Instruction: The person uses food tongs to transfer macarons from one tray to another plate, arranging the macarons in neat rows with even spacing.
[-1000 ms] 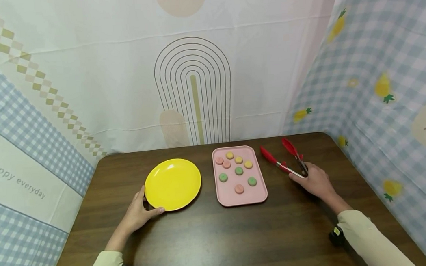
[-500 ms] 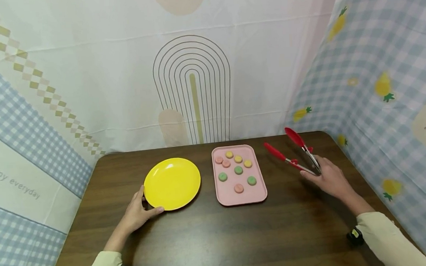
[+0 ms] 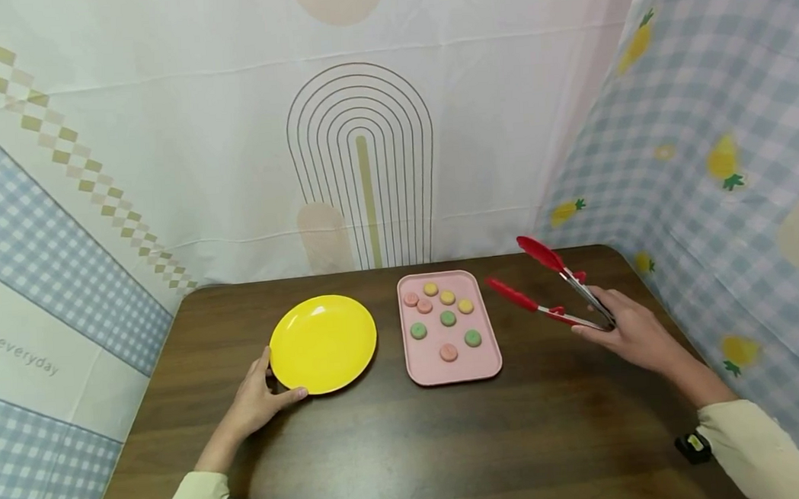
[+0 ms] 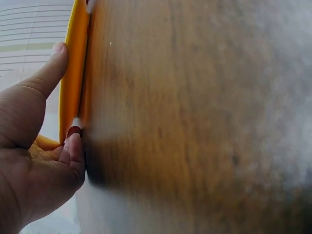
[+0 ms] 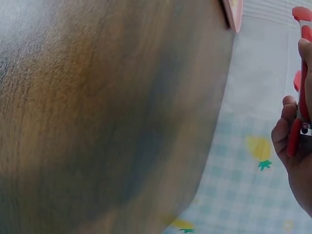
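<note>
On the left, a round yellow plate [image 3: 324, 344] rests on the table. My left hand [image 3: 254, 399] grips its near left edge, thumb on the rim; in the left wrist view the fingers [image 4: 73, 156] curl at the plate's underside. My right hand [image 3: 634, 334] holds red-tipped metal tongs [image 3: 583, 288] by the handle end, raised over the table's right side. The tongs' two arms are spread, tips pointing left towards a pink tray [image 3: 423, 366]. Several small macarons lie loose on that tray: yellow [image 3: 431, 289], pink [image 3: 448, 352] and green [image 3: 473, 338]. Nothing shows between the tong tips.
The dark wooden table [image 3: 384, 449] carries the plate and tray side by side near its back edge. A white patterned cloth [image 3: 229, 153] hangs behind, and a blue checked cloth [image 3: 699, 208] with pineapples hangs at the right.
My right hand has lifted the tongs off the table and drawn them right and towards me, their arms spreading wider. Lately the tips swung slightly left. The left hand and plate stay put.
</note>
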The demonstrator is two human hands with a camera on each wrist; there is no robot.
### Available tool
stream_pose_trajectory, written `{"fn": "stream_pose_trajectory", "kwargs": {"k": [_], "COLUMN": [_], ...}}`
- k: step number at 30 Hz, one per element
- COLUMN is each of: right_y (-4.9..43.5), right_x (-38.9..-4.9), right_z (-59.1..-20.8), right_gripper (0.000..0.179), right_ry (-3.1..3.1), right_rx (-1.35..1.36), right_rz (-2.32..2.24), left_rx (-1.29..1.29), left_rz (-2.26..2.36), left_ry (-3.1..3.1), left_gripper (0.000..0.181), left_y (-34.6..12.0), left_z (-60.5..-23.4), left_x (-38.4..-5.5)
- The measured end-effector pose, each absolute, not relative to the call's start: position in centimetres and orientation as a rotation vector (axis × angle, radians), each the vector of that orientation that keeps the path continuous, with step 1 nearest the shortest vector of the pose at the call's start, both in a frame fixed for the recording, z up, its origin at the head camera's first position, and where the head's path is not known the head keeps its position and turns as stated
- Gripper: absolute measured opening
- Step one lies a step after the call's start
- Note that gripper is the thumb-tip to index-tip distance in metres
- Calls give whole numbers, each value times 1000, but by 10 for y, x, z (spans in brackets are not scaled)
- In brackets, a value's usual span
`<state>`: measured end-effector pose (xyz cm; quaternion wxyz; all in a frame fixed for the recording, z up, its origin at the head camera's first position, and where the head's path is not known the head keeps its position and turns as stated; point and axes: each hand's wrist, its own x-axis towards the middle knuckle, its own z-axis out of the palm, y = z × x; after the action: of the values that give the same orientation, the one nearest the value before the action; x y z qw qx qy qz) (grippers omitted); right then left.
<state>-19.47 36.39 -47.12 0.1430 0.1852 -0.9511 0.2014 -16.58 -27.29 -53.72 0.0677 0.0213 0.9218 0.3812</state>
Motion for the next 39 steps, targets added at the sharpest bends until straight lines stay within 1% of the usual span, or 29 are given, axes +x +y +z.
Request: {"fn": "stream_pose_trajectory", "kwargs": {"k": [5, 15, 26, 39], "right_y": [360, 352, 346, 344], "right_x": [-191, -183, -178, -169], "right_z": [-465, -454, -458, -475], "right_gripper": [70, 71, 63, 57], "right_ry": [-2698, -2695, -2810, -2765], "right_rx": [655, 769, 763, 922], "right_rz": [528, 485, 469, 438], "left_rx": [65, 55, 50, 70], "left_rz": [1147, 1133, 1128, 1137], "left_ry": [2781, 2774, 2774, 2784], "left_gripper": [124, 124, 125, 123], "left_y": [-274, -274, -274, -273], "left_z": [-537, -534, -534, -535], "left_x": [-165, -164, -166, -166]}}
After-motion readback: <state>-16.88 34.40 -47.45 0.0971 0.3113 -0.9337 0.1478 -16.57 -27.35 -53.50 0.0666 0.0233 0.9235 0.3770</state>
